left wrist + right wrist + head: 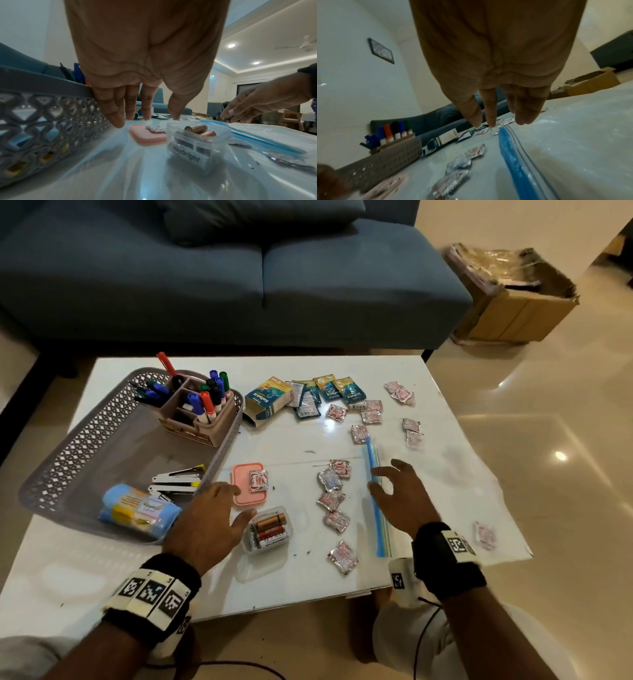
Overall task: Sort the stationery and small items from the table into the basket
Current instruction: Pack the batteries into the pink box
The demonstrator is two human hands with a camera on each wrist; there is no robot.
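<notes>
A grey lattice basket [65, 470] [42, 121] stands at the table's left, holding a marker caddy [202, 409], staplers [178, 479] and a blue pack [137, 510]. My left hand [222, 508] [145, 119] hovers open beside the basket, fingers spread above a pink lid [239, 477] [145, 138] and a clear box of batteries [269, 530] [197, 146], touching neither. My right hand [394, 487] [496, 121] is open over the blue seal of a clear zip bag [375, 508] [513, 155]. Several foil sachets [330, 498] [458, 162] lie between the hands.
A lozenge carton [267, 400] and blue sachets [329, 390] lie at the back middle, more foil sachets [400, 395] at the back right. The zip bag overhangs the table's right edge. A blue sofa [205, 268] stands behind, a cardboard box [513, 302] on the floor.
</notes>
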